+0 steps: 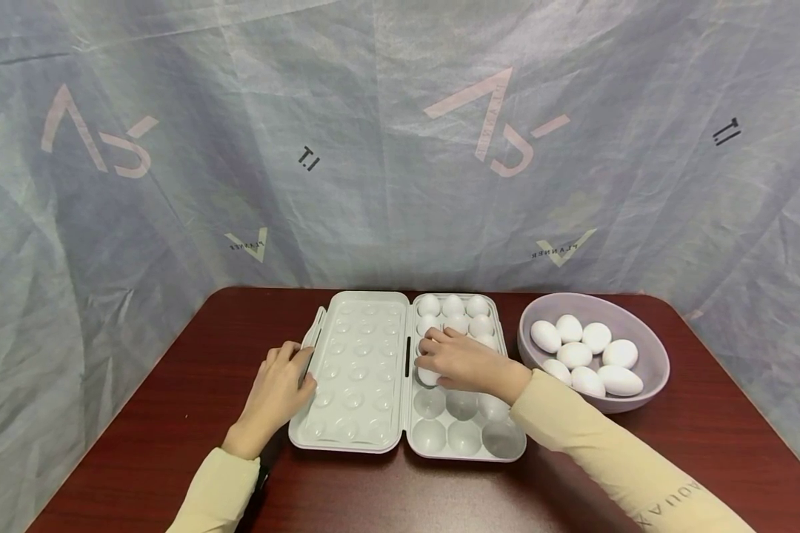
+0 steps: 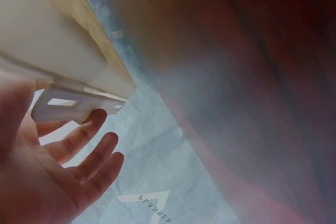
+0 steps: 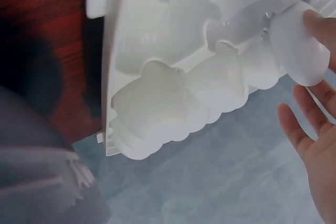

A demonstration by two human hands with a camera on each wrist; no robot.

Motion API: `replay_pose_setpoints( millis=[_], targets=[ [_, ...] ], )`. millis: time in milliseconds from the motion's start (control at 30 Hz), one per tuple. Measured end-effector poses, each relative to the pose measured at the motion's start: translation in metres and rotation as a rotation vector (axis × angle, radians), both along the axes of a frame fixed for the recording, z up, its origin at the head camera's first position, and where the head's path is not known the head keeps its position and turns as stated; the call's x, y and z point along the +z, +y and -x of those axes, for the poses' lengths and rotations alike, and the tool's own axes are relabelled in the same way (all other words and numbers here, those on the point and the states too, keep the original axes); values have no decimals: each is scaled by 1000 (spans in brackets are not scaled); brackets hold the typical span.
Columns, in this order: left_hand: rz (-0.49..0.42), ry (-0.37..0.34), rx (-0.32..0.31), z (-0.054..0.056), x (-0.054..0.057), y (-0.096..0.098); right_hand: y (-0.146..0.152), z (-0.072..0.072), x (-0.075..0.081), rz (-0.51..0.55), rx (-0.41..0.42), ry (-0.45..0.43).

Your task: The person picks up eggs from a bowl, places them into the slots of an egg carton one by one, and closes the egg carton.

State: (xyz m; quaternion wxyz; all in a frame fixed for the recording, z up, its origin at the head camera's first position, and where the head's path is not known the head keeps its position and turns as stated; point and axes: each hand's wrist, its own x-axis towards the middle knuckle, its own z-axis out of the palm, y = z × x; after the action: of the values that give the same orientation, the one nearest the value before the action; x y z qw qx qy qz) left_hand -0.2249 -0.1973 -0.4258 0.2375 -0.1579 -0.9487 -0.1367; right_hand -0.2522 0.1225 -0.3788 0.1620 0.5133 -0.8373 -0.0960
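Note:
A white plastic egg box lies unfolded, its dimpled lid on the left and its egg tray on the right. At the lid's left edge, my left hand holds the slotted latch flap; its other fingers spread below the flap in the left wrist view. Over the tray, my right hand pinches a white egg between thumb and fingers, close above a pocket. White eggs fill the tray's back rows, partly hidden by that hand. The front pockets show their round hollows.
To the right of the tray stands a pale purple bowl with several white eggs inside, close to my right forearm. Everything stands on a dark red wooden table. Behind it hangs a grey printed sheet.

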Motion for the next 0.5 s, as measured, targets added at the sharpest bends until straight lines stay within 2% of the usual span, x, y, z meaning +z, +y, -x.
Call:
replay_pose_setpoints(
  millis=[233, 500],
  targets=[
    [1, -5, 2, 0, 0, 0, -2, 0, -5, 15, 27, 26],
    [1, -2, 3, 0, -1, 0, -6, 0, -7, -48, -28, 20]
  ],
)
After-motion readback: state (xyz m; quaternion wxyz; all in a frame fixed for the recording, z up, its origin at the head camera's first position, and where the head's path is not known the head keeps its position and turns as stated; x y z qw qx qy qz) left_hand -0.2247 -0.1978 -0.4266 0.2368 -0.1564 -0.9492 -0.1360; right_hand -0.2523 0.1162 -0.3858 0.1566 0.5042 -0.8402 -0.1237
